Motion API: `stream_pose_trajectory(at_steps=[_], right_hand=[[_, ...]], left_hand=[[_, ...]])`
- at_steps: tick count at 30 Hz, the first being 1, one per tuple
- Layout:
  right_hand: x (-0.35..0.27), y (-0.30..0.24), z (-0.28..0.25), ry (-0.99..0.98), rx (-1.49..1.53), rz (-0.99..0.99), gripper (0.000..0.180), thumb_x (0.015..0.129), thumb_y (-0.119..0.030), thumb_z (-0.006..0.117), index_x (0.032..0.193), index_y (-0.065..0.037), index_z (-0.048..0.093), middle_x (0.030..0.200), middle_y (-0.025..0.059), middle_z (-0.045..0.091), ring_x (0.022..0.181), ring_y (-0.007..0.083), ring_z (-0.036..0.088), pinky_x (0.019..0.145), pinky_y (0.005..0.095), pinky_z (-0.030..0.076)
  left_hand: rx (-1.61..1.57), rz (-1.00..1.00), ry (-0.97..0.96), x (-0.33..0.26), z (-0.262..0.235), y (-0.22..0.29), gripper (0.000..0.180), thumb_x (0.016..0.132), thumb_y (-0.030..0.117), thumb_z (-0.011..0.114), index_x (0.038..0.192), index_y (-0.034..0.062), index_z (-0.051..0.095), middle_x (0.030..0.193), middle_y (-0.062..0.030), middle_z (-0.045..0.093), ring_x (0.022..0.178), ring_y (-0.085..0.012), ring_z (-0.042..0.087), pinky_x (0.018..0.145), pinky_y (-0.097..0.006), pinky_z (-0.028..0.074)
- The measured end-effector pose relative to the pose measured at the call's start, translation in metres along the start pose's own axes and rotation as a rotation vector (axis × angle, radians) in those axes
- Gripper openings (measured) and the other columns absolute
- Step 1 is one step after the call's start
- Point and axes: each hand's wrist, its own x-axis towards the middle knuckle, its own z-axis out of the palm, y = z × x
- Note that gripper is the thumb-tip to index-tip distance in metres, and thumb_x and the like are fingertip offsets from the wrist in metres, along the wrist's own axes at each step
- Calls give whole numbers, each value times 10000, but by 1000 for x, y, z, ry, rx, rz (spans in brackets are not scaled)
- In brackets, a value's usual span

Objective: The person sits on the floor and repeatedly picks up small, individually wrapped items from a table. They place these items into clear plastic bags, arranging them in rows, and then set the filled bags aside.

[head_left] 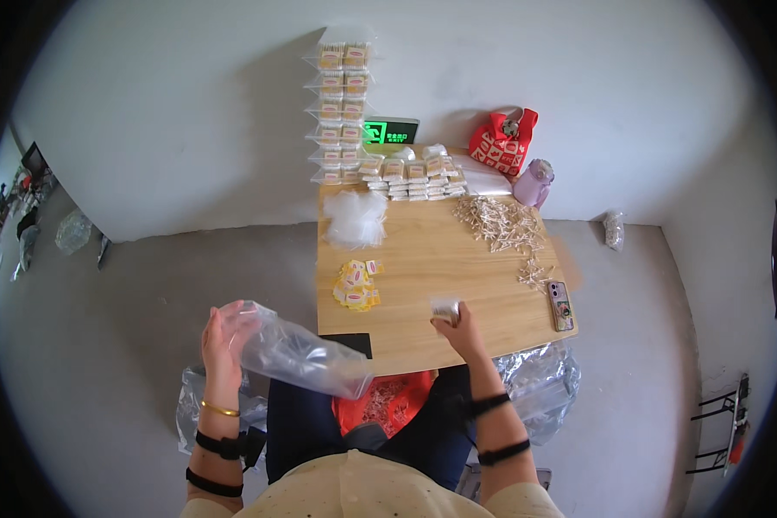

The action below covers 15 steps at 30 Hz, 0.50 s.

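Note:
My left hand, left of the table, is closed on the mouth end of a long clear plastic bag. The bag slants down to the right across my lap, and some of my fingers show through its film. Over the table's front part, my right hand grips a small clear pack of cotton swabs between thumb and fingers. Left of that pack lies a pile of yellow and white cards. Loose cotton swabs are heaped at the right rear of the table.
At the back stand a tall stack of bagged swab packs and a lower pile of packs. Clear sleeves, a phone, a lilac jug and a red bag share the table. A red bag sits between my legs.

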Motion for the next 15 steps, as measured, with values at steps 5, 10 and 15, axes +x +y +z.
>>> stream_pose_trajectory(at_steps=[5,10,15], right_hand=[[-107,-25,-10,-432,635,-30,382,870,-112,740,1209,-23,589,1071,42,680,987,143,646,900,304,518],[-122,-37,21,-306,477,-103,418,853,-122,768,1202,17,584,1062,41,673,952,117,622,854,296,512],[-109,-34,52,-529,903,19,449,894,-123,724,1287,19,559,1178,82,662,1100,176,623,989,350,488]], left_hand=[[-116,-53,22,8,19,-6,513,1046,416,438,1203,-55,565,1121,-180,659,1056,-327,658,972,-434,534],[-135,-169,-130,7,42,-13,527,1038,451,436,1270,-8,546,1184,-195,648,1085,-319,645,923,-408,534],[-89,-93,-134,3,76,-19,502,1049,439,416,1224,2,589,1137,-161,671,1037,-277,668,889,-398,543]])
